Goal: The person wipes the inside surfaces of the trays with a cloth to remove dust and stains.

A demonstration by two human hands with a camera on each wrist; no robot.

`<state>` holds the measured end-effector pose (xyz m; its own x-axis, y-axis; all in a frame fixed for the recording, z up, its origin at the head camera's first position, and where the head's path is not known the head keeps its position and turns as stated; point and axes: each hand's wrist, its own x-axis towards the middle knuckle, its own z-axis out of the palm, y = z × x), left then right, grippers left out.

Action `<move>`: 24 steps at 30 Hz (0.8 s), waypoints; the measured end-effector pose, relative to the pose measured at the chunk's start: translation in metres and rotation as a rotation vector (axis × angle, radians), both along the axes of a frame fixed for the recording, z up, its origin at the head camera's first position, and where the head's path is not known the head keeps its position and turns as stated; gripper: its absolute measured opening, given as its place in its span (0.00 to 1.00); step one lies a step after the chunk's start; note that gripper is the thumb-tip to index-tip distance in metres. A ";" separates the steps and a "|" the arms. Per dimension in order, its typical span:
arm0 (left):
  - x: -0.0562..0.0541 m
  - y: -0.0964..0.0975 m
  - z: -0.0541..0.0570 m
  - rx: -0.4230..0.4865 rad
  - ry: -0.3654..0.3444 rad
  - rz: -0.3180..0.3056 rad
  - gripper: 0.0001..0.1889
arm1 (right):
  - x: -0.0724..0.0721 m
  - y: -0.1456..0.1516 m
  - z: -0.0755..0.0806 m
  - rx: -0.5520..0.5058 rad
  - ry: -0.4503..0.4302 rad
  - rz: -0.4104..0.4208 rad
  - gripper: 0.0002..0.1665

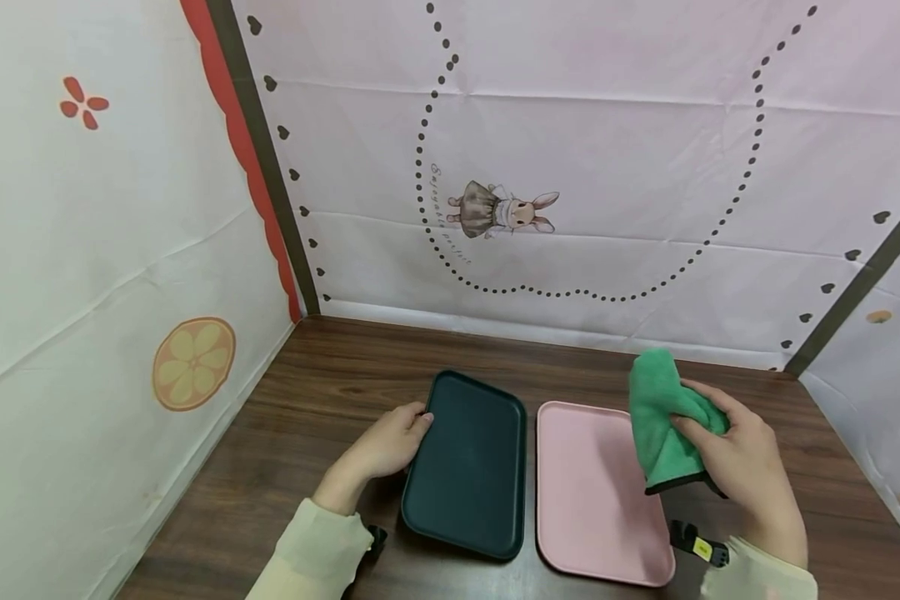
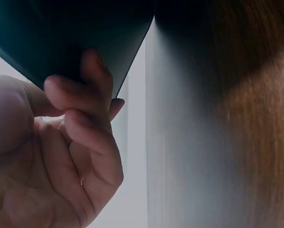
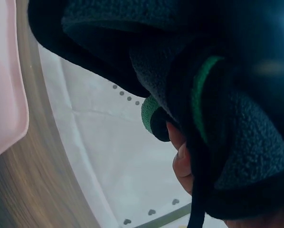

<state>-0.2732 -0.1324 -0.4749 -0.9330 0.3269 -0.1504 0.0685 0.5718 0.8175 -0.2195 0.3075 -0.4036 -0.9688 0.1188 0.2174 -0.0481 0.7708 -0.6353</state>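
Note:
My left hand point(image 1: 387, 440) grips the left edge of a dark green tray point(image 1: 467, 467), thumb on top. In the left wrist view the curled fingers point(image 2: 92, 137) reach under the tray point(image 2: 118, 47), whose held side is raised off the wood. A green towel point(image 1: 656, 425) with black edging is bunched in my right hand point(image 1: 750, 454), pinched between thumb and fingers over the right side of a pink tray point(image 1: 596, 500). In the right wrist view the towel's dark folds point(image 3: 256, 137) hide most of the hand.
Both trays lie side by side on a dark wooden table point(image 1: 330, 367). Behind it hangs a pale printed cloth point(image 1: 607, 192) with a rabbit figure, and another pale cloth point(image 1: 120, 275) stands along the left side. Black straps point(image 1: 697, 546) are at the wrists.

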 end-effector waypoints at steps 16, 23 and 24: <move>-0.001 -0.001 -0.002 -0.151 0.062 0.064 0.23 | 0.003 0.001 -0.004 0.049 -0.028 0.036 0.31; -0.001 0.000 -0.006 -0.217 0.089 0.075 0.23 | 0.004 0.009 -0.005 0.091 -0.029 0.049 0.31; -0.001 0.001 -0.006 -0.227 0.092 0.077 0.23 | 0.004 0.010 -0.005 0.097 -0.029 0.050 0.31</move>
<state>-0.2741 -0.1317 -0.4810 -0.9671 0.2214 -0.1251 0.0855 0.7464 0.6600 -0.2152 0.3175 -0.4089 -0.9791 0.0504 0.1970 -0.0701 0.8258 -0.5597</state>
